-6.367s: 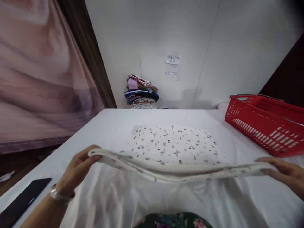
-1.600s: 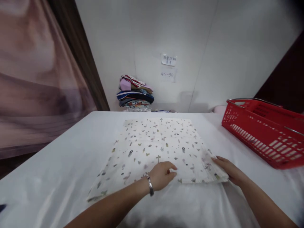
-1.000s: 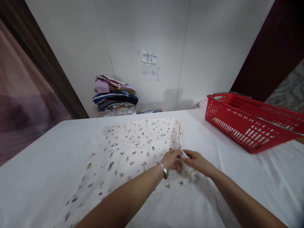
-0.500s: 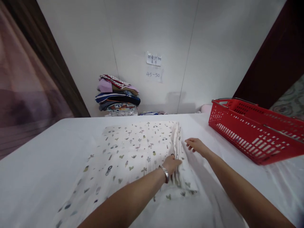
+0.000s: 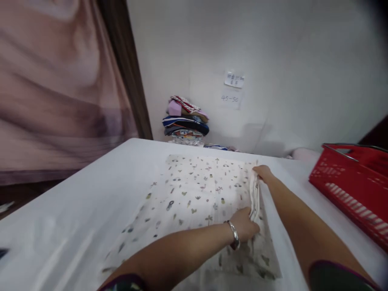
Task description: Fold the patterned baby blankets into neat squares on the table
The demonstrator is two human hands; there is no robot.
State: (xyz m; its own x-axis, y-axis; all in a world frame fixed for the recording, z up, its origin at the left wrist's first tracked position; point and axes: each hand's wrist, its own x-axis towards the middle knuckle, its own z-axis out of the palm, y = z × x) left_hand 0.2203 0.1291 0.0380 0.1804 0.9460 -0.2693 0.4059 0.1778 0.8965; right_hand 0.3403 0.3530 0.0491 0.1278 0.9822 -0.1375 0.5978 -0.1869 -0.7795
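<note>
A thin white cloth (image 5: 197, 186) printed with small plants and birds lies spread on the white table. Along its right side the fabric is gathered into a narrow layered fold. My left hand (image 5: 245, 224), with a silver bangle on the wrist, is closed around the near part of that fold. Farther back, my right hand (image 5: 263, 173) pinches the fold's far end. The fold stands slightly raised between the two hands, and the fingertips are partly hidden by cloth.
A red plastic basket (image 5: 351, 190) sits on the table at the right. Behind the table's far edge rises a stack of folded fabrics (image 5: 186, 121). A pink curtain (image 5: 60, 93) hangs at the left, and paper signs (image 5: 234, 80) are stuck on the wall.
My right hand, apart from the cloth before, has taken hold of the fold's far end. The left hand keeps its grip. The view has turned left.
</note>
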